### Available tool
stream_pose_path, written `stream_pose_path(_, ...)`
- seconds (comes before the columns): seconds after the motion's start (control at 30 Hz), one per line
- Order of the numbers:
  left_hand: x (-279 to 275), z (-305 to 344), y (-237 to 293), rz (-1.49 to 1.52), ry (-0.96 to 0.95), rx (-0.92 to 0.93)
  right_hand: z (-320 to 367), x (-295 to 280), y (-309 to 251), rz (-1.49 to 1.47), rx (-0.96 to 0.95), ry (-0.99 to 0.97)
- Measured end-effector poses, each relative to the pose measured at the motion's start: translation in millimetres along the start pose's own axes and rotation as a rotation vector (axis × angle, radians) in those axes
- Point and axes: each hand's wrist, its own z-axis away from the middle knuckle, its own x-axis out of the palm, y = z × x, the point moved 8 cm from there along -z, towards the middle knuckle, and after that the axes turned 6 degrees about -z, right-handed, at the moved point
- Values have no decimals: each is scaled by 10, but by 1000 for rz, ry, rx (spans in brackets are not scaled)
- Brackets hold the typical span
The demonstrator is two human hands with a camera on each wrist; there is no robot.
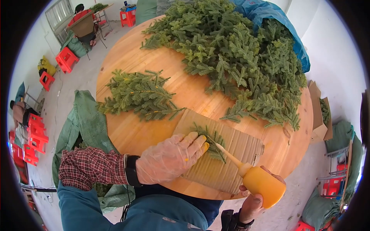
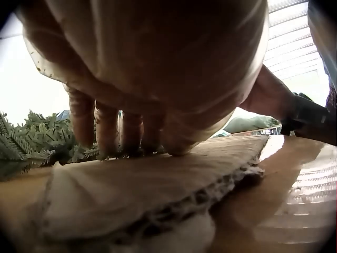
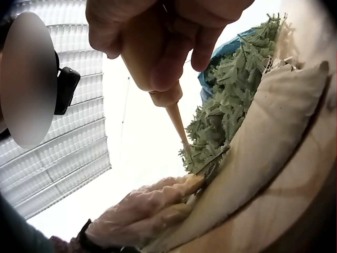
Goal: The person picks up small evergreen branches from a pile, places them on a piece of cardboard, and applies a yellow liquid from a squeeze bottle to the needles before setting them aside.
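Observation:
My left hand (image 1: 169, 158), in a clear plastic glove, lies flat with straight fingers (image 2: 108, 132) pressing a small green sprig (image 1: 210, 139) onto a sheet of corrugated cardboard (image 1: 223, 165). In my right hand (image 1: 256, 198) I grip an orange squeeze bottle (image 1: 264, 184). Its long pale nozzle (image 1: 228, 153) points at the sprig's stem beside my left fingertips. In the right wrist view the nozzle (image 3: 179, 126) reaches down to the sprig (image 3: 210, 158) above the gloved hand (image 3: 147, 211).
The cardboard lies on a round wooden table (image 1: 131, 131). A small bunch of green branches (image 1: 138, 96) lies at its left and a large heap (image 1: 239, 57) covers the far side over a blue sheet (image 1: 277, 19). Red stools (image 1: 66, 58) and green sacks (image 1: 77, 127) stand around.

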Motion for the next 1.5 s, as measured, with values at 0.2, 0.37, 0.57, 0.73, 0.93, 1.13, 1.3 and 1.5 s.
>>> stream_pose_path(0.2, 38, -1, -21, 3, -28, 20, -115, 73, 84, 15, -27, -46)
stream_pose_path(0.37, 41, 2, -47, 56, -41, 16, -147, 177, 107, -26, 49, -72)
stream_pose_path(0.57, 34, 2, -62, 75, -41, 12, -158, 158, 201, 100, -71, -97)
stream_pose_path(0.73, 42, 8, -63, 94, -30, 9, -121, 127, 106, 118, -68, -71)
stream_pose_path(0.93, 52, 2, -67, 90, -39, 4, -68, -40, 47, 120, -28, -7)
stream_pose_path(1.13, 53, -4, -68, 87, -17, -2, 43, -181, 53, 178, -113, 23)
stream_pose_path(1.3, 39, -14, -70, 81, -17, -11, 107, -341, 46, 217, -120, -15)
stream_pose_path(1.5, 62, -16, -56, 45, -21, -5, 131, -311, 9, 160, -124, 32)
